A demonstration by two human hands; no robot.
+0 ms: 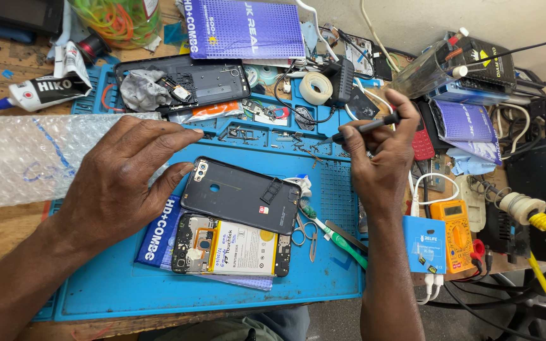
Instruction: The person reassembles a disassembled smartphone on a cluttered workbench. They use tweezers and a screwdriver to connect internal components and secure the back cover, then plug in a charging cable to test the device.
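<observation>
My left hand rests palm-down on the blue work mat, fingertips touching the left edge of a dark phone back cover. That cover lies tilted over an opened phone whose battery and circuit board show. My right hand is shut on a thin black screwdriver, held above the mat's upper right with its tip pointing left toward the small-parts trays.
Scissors and a green toothbrush lie right of the phone. Bubble wrap covers the left. Another opened phone, a tape roll, a glue tube, an orange multimeter and cables crowd the bench.
</observation>
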